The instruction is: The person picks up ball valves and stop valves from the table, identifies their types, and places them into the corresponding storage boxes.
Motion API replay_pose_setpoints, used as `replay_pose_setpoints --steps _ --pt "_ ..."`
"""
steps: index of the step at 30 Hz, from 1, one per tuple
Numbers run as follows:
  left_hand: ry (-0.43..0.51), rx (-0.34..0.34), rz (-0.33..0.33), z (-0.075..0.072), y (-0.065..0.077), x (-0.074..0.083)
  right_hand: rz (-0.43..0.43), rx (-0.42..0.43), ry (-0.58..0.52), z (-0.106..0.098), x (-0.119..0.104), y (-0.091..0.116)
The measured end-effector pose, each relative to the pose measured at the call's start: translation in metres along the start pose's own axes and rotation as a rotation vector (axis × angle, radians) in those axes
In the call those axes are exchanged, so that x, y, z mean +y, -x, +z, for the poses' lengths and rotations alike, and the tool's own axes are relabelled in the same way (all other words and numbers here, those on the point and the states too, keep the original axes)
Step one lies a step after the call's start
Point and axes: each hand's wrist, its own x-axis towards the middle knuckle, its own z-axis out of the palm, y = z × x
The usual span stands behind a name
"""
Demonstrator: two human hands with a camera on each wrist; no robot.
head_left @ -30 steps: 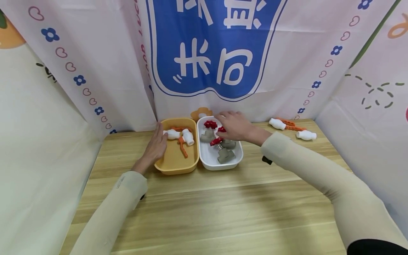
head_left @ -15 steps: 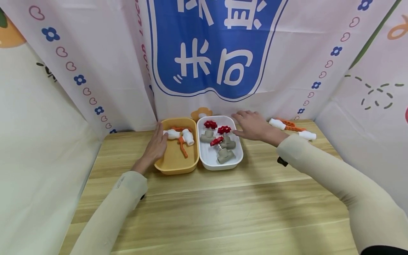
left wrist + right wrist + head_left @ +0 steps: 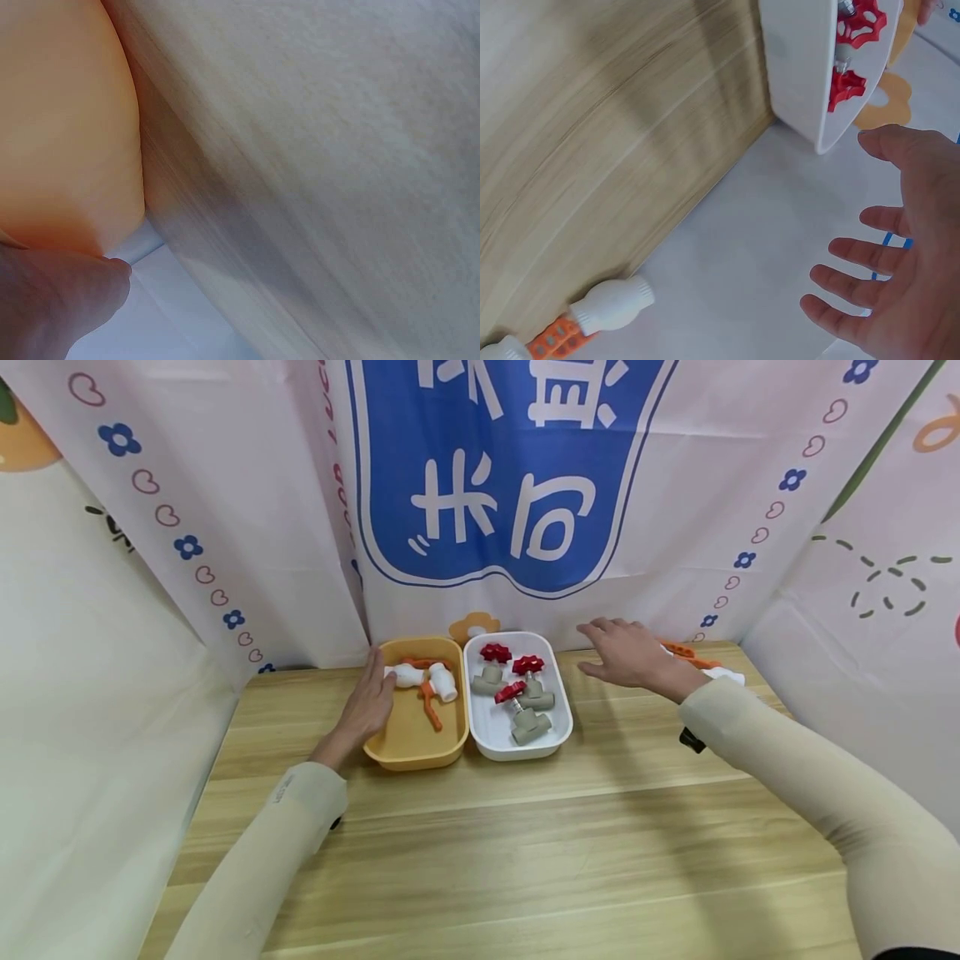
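My left hand (image 3: 367,702) lies with straight fingers along the left side of the yellow tray (image 3: 417,763). Inside that tray are two white ball valves (image 3: 442,682) with orange lever handles. Beside it stands the white tray (image 3: 521,752), holding three grey stop valves (image 3: 531,727) with red handwheels. My right hand (image 3: 626,653) hovers right of the white tray, fingers spread and nothing in them. Behind it, at the back right, lie two more white ball valves (image 3: 613,304) with orange handles, partly covered by the hand in the head view.
The wooden table (image 3: 480,852) runs up to a printed white curtain (image 3: 645,560) at the back. Cloth walls close in on the left and right. Both trays sit side by side near the back edge.
My right hand has moved right, from over the white tray to beside it, uncovering the red handwheels and overlapping the ball valves at right. The left hand has stayed put.
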Motion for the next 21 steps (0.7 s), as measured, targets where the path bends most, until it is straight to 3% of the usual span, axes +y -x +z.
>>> replay_pose_setpoints --steps 21 --pt "-0.007 -0.005 0.000 0.001 -0.002 -0.003 0.071 -0.049 -0.063 0.018 0.065 0.013"
